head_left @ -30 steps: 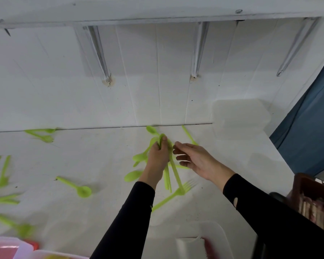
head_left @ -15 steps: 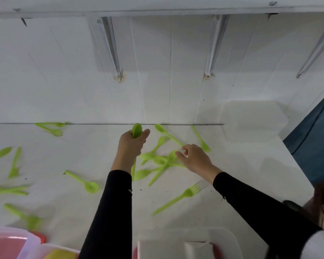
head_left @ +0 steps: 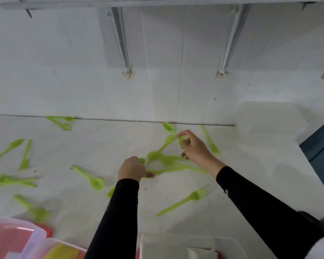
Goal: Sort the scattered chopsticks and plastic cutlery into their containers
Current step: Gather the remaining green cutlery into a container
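Now, you are looking down on a white table (head_left: 176, 227) strewn with light-green plastic cutlery. Near the centre, your left hand (head_left: 132, 170) is curled round a green utensil (head_left: 142, 160). Its tip shows above the knuckles, and what seems to be its other end peeks out beside the black sleeve. Your right hand (head_left: 195, 149), towards 1 o'clock from the left one, pinches the handle of a far spoon (head_left: 168, 127) between thumb and fingertips. The spoon's bowl points to 11 o'clock, close to the wall (head_left: 176, 90).

Between the two hands lies a tangled pile (head_left: 164, 161) of spoons with crossed handles. A fork (head_left: 193, 196) lies alone at 4 o'clock and a lone spoon (head_left: 94, 182) at 8 o'clock. More blurred pieces are scattered out to 9 and 10 o'clock. The containers sit at the near edge: a pink-lidded box (head_left: 11, 238) at 7 o'clock and a white container (head_left: 176, 239) at 6 o'clock.

These pieces look very light, thin, smooth and a little springy, so they will likely slip or flick if squeezed at the ends. Take each one mid-handle. Where handles overlap in the pile, lift the topmost first or its neighbours may drag along. The fork's thin tines are probably the weakest part, so keep your fingers off them
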{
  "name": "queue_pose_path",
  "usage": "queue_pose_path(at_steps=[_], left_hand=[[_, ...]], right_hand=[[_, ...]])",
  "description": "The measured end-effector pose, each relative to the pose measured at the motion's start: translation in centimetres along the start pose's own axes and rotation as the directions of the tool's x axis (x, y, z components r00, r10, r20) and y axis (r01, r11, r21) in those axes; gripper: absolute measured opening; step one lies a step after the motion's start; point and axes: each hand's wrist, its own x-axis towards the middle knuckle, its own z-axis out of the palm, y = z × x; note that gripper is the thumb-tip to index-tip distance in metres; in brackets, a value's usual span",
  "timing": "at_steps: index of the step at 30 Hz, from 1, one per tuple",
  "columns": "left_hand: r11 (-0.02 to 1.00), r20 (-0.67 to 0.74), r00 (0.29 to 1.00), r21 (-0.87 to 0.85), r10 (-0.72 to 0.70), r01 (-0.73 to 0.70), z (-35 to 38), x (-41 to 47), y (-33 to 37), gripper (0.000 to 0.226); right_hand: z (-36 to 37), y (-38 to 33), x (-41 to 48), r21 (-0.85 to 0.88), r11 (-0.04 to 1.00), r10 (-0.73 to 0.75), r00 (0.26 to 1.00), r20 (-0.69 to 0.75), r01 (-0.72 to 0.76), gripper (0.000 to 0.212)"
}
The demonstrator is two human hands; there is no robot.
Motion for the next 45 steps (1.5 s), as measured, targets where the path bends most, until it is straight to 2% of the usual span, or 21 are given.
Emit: queue_pose_path(at_steps=[2,5,7,9,11,13,14,16,18,20,22,24,26,28,30,32,34,38,40,42,45], left_hand=[[1.0,0.006,1.0,0.011,0.007,-0.007,0.1,-0.1,0.2,0.073],[0.999,0.004,1.0,0.028,0.031,-0.031,0.2,0.0,0.0,0.069],[0.998,-0.008,0.998,0.03,0.062,-0.062,-0.1,-0.2,-0.1,0.063],[0.994,-0.032,0.994,-0.016,0.106,-0.107,-0.8,-0.2,0.0,0.043],[0.976,-0.063,0.988,-0.156,0.141,-0.149,-1.5,-0.2,0.5,0.03],[0.927,-0.103,0.978,-0.313,0.182,-0.206,-2.2,-0.3,1.4,0.029],[0.872,-0.124,0.971,-0.427,0.204,-0.238,-2.6,-0.5,2.0,0.027],[0.675,-0.189,0.949,-0.668,0.254,-0.314,-3.2,-1.5,3.5,0.02],[0.501,-0.29,0.918,-0.772,0.272,-0.392,-3.2,-2.5,5.0,0.012],[0.327,-0.366,0.898,-0.841,0.244,-0.432,-2.5,-2.8,5.8,0.008],[0.103,-0.37,0.917,-0.917,0.151,-0.386,-2.1,-2.8,6.0,0.009],[-0.089,-0.277,0.96,-0.958,0.047,-0.273,-2.4,-2.4,5.6,0.018],[-0.168,-0.142,0.99,-0.976,0.021,-0.137,-2.9,-2.1,5.2,0.035],[-0.169,-0.065,0.997,-0.984,0.052,-0.055,-2.9,-2.0,5.0,0.048],[-0.108,-0.078,0.994,-0.992,0.076,-0.07,-2.5,-2.1,5.1,0.055],[-0.062,-0.106,0.991,-0.993,0.084,-0.101,-2.1,-2.4,5.5,0.052],[-0.066,-0.11,0.992,-0.992,0.062,-0.106,-1.9,-2.6,5.6,0.04],[-0.145,-0.139,0.989,-0.979,-0.054,-0.145,-2.1,-2.6,5.4,0.037],[-0.121,-0.18,0.982,-0.975,-0.052,-0.185,-2.1,-2.7,5.5,0.042],[-0.101,-0.228,0.974,-0.969,0.007,-0.227,-2.0,-2.8,5.7,0.048],[0.016,-0.319,0.942,-0.946,0.101,-0.323,-1.4,-2.6,6.1,0.029]], right_hand=[[1.0,1.1,-0.3,-0.214,0.973,-0.063,0.99,0.127,0.09,0.032],[2.6,2.3,-0.7,-0.4,0.908,-0.023,0.966,0.257,0.128,0.043],[3.3,2.5,-1.0,-0.492,0.856,-0.035,0.968,0.25,0.158,0.04],[3.4,2.3,-1.2,-0.547,0.817,-0.08,0.975,0.205,0.183,0.03],[3.2,2.1,-1.2,-0.581,0.793,-0.094,0.979,0.183,0.185,0.025],[2.5,1.5,-0.8,-0.537,0.833,-0.054,0.986,0.159,0.132,0.022],[1.9,0.9,-0.7,-0.453,0.887,-0.026,0.989,0.143,0.089,0.019],[0.6,-0.6,-0.6,-0.172,0.985,0.022,0.99,0.137,0.002,0.013],[-0.4,-2.0,-0.8,0.01,0.999,0.044,0.988,0.151,-0.046,0.013],[-0.8,-3.1,-1.1,-0.007,1.0,0.028,0.995,0.095,-0.028,0.015],[-1.0,-3.4,-1.2,-0.075,0.997,-0.012,1.0,-0.01,0.011,0.015],[-1.2,-3.4,-1.1,-0.082,0.996,-0.027,0.998,-0.065,0.021,0.013],[-1.2,-3.5,-1.2,-0.089,0.995,-0.049,0.996,-0.078,0.042,0.015],[-0.7,-3.9,-1.6,-0.122,0.989,-0.096,0.991,-0.089,0.085,0.018],[0.2,-4.0,-2.2,-0.239,0.96,-0.171,0.982,-0.081,0.147,0.02],[1.1,-3.8,-2.9,-0.351,0.914,-0.232,0.972,-0.038,0.204,0.021],[1.7,-3.5,-3.3,-0.353,0.907,-0.242,0.97,0.012,0.23,0.021],[1.9,-4.0,-3.1,-0.156,0.973,-0.17,0.985,0.013,0.17,0.021],[1.5,-4.3,-2.9,-0.076,0.988,-0.139,0.99,-0.036,0.136,0.023],[0.8,-4.6,-2.5,-0.029,0.992,-0.128,0.989,-0.074,0.126,0.022],[-0.1,-4.8,-2.3,0.213,0.976,-0.03,1.0,-0.009,0.031,0.016]])
